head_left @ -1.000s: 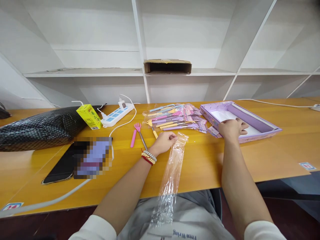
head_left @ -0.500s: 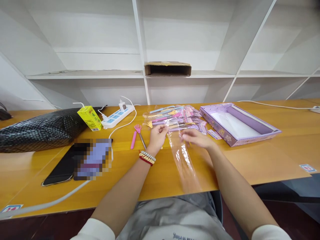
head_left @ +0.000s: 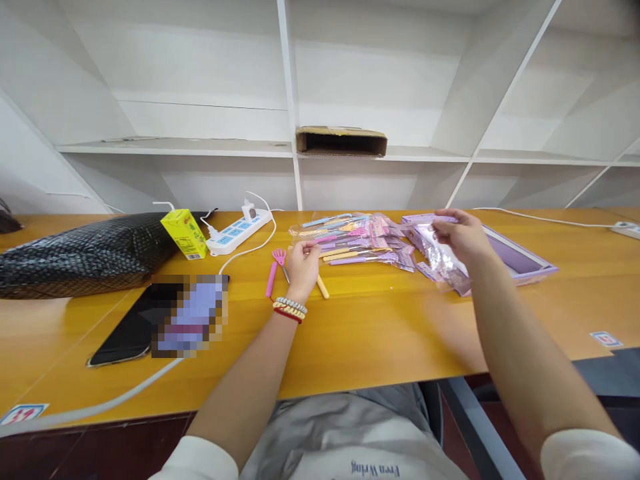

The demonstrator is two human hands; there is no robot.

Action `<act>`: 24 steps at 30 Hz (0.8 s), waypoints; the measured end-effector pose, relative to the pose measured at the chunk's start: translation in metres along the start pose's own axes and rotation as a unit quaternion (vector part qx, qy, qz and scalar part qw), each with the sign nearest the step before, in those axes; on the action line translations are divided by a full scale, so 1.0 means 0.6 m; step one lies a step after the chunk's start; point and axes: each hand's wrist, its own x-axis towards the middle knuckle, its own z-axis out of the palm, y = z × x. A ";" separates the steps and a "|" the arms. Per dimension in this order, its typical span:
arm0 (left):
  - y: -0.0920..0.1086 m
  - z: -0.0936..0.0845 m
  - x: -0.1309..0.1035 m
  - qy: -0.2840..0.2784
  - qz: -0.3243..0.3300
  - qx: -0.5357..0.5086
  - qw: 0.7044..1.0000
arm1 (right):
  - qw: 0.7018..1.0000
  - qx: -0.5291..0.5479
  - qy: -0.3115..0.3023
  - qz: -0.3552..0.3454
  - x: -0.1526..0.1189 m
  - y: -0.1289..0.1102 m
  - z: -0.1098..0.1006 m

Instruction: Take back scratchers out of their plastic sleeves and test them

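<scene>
My right hand is raised over the left side of the purple box, its fingers closed on a crumpled clear plastic bag. My left hand is by the left end of a pile of packaged back scratchers. Its fingers are curled together, and what they hold, if anything, is hidden. A yellow handle sticks out from beneath that hand. Just left of it, a pink claw-headed back scratcher lies near a pink handle.
On the left are a black wrapped package, a yellow drink carton, a white power strip with cables and a dark phone beside a blurred-out item. A cardboard box sits on the white shelf behind.
My right hand has swung right and up with the clear bag, from the table in front of me to the purple box. My left hand has let go of the bag and shifted slightly left.
</scene>
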 end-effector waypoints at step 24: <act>0.011 0.005 -0.022 -0.049 0.060 0.071 0.994 | 0.960 -0.232 0.153 -0.023 0.101 0.051 -0.169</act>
